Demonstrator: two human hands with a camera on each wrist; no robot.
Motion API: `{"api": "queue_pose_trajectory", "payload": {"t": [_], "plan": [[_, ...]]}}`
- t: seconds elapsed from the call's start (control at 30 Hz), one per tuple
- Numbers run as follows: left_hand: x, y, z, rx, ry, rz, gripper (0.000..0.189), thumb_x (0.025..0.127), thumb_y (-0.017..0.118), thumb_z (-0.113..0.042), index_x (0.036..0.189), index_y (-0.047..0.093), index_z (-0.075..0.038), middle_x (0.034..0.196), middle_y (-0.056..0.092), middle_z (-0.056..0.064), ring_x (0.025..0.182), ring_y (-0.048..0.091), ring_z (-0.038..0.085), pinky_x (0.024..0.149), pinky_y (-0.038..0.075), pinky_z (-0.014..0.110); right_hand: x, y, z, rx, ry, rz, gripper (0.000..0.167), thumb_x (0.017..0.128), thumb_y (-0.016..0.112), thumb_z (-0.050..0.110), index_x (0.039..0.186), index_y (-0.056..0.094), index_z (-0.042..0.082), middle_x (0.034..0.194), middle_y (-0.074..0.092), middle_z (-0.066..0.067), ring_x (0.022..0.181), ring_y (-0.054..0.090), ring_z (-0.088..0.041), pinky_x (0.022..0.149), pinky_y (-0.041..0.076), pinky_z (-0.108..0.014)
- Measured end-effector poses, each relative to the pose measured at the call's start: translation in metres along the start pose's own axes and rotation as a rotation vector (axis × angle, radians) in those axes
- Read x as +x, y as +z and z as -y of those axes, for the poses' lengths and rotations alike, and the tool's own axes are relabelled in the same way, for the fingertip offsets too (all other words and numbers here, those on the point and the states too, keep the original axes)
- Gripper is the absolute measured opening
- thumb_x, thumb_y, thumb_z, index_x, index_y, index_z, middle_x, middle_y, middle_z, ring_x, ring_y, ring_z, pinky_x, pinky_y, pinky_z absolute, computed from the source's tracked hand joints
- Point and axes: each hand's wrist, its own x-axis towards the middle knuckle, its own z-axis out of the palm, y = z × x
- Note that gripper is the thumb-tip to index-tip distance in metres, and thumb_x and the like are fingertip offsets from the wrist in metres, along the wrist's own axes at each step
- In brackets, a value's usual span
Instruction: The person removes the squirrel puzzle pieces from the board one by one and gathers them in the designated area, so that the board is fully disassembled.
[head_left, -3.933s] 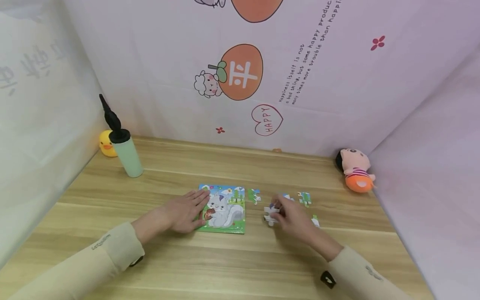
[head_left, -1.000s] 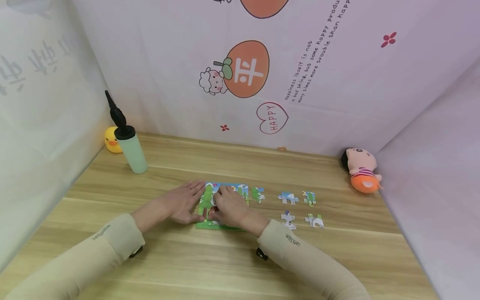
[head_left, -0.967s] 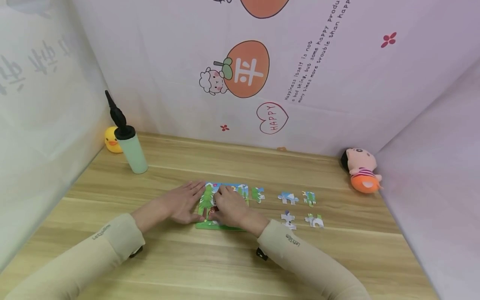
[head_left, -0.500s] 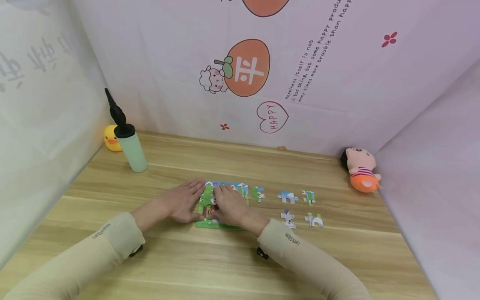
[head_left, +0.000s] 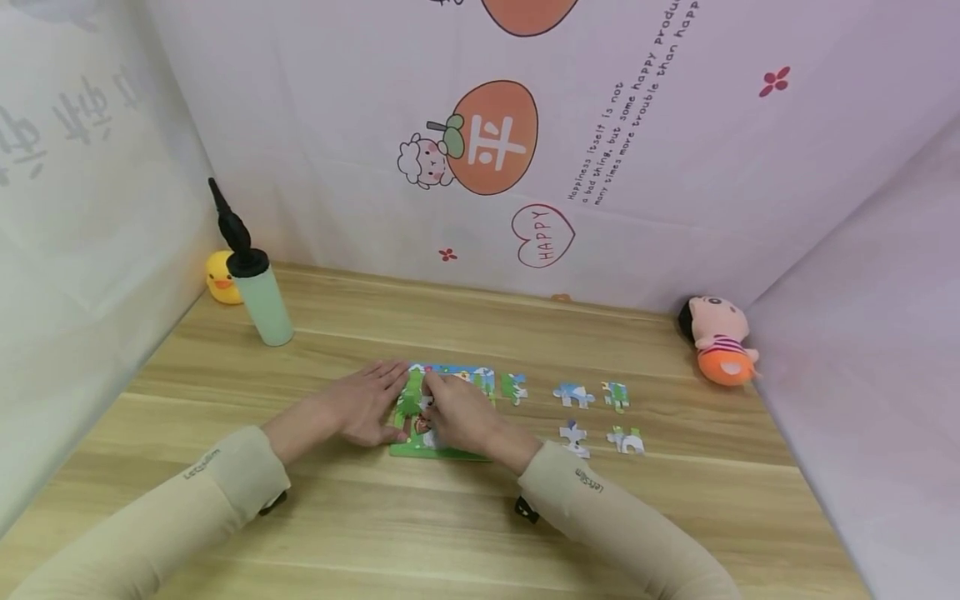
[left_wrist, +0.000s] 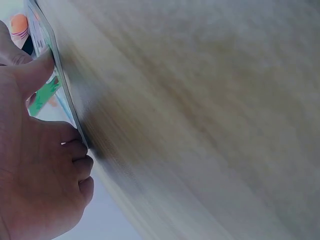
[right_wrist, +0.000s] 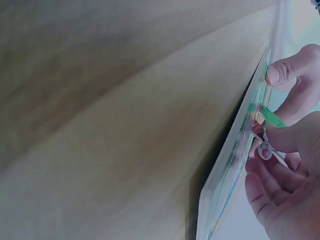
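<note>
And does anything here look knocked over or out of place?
Perhaps the doll at the right: it seems to lie down, whereas the duck sits upright. The loose puzzle pieces beside the board look simply laid out; nothing looks spilled.

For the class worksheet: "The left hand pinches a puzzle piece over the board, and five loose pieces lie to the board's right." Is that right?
No: the right hand pinches the puzzle piece over the board, as the right wrist view shows. The rest stands.

Open passage runs along the desk's (head_left: 480, 333) back edge between pump (head_left: 266, 307) and doll (head_left: 723, 343); the left hand (head_left: 366, 405) bars the puzzle's (head_left: 410, 400) left side, the right hand (head_left: 463, 413) its middle, loose pieces (head_left: 574, 395) its right.
</note>
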Motion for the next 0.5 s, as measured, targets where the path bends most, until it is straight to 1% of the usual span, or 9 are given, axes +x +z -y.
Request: {"api": "queue_pose_trajectory", "payload": {"t": [0.07,0.13,0.2,0.3,0.5], "plan": [[0.0005,-0.0001,-0.0003,-0.001,0.0,0.0,0.102,0.098,0.057,-0.064,0.162,0.021,0.007,0.174,0.014,0.023,0.164,0.015,0.039,0.136,0.015,0.053,0.0,0.0001,0.0,0.036,-0.004,0.002,0.013,0.103,0.065,0.014,0.112,0.058,0.007,0.093,0.074,-0.006,0.076,0.069,-0.011,0.066,0.055,-0.018],[0.0007,0.0,-0.0004,-0.002,0.0,0.0,0.102,0.098,0.057,-0.064,0.162,0.021,0.007,0.174,0.014,0.023,0.164,0.016,0.039,0.136,0.016,0.054,-0.0002,0.0,0.0001,0.061,-0.004,0.009,0.011,0.103,0.064,0.014,0.11,0.057,0.008,0.087,0.074,-0.006,0.067,0.064,-0.007,0.06,0.051,-0.015],[0.0008,0.0001,-0.0007,-0.002,-0.002,0.003,0.102,0.098,0.057,-0.064,0.162,0.021,0.006,0.175,0.014,0.023,0.164,0.016,0.038,0.136,0.016,0.053,-0.0002,-0.0001,0.0003,0.08,-0.001,0.016,0.01,0.104,0.063,0.014,0.108,0.057,0.008,0.083,0.073,-0.006,0.06,0.058,-0.003,0.056,0.047,-0.014],[0.0006,0.0001,-0.0012,0.002,-0.002,0.007,0.102,0.097,0.058,-0.064,0.162,0.021,0.006,0.174,0.015,0.023,0.164,0.016,0.038,0.136,0.016,0.053,-0.0004,-0.0002,0.0006,0.101,0.001,0.017,0.009,0.104,0.063,0.013,0.107,0.057,0.008,0.081,0.072,-0.005,0.058,0.054,-0.001,0.054,0.045,-0.013],[0.0008,0.0002,-0.0013,0.003,-0.004,0.01,0.102,0.097,0.058,-0.063,0.162,0.021,0.006,0.174,0.014,0.023,0.164,0.016,0.039,0.136,0.017,0.053,-0.0003,-0.0011,0.0013,0.139,-0.001,0.018,0.005,0.104,0.062,0.009,0.105,0.058,0.007,0.08,0.071,-0.006,0.055,0.052,-0.002,0.051,0.044,-0.014]]}}
